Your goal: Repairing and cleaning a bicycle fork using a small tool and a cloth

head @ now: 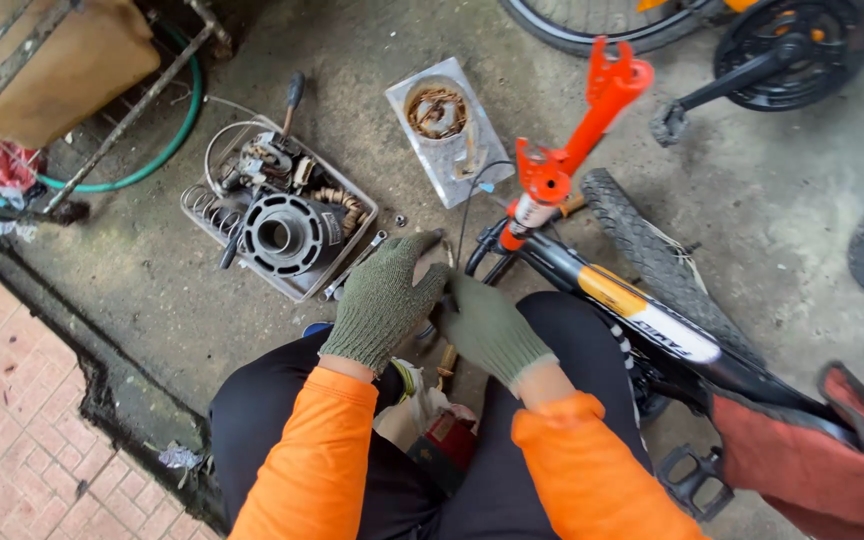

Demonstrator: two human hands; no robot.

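**Gloved hands meet beside an upturned bicycle**

While the person crouches on the concrete floor [152, 290], orange sleeves lead to two green-gloved hands. Left hand [382, 305] and right hand [490, 328] touch, fingers curled around something small between them; what each grip holds cannot be told. Just beyond lies the black and orange bicycle frame [642, 320], its orange fork [577, 130] pointing up. Farther left, a metal tray [282, 215] holds engine parts; a wrench [354, 265] rests beside it.
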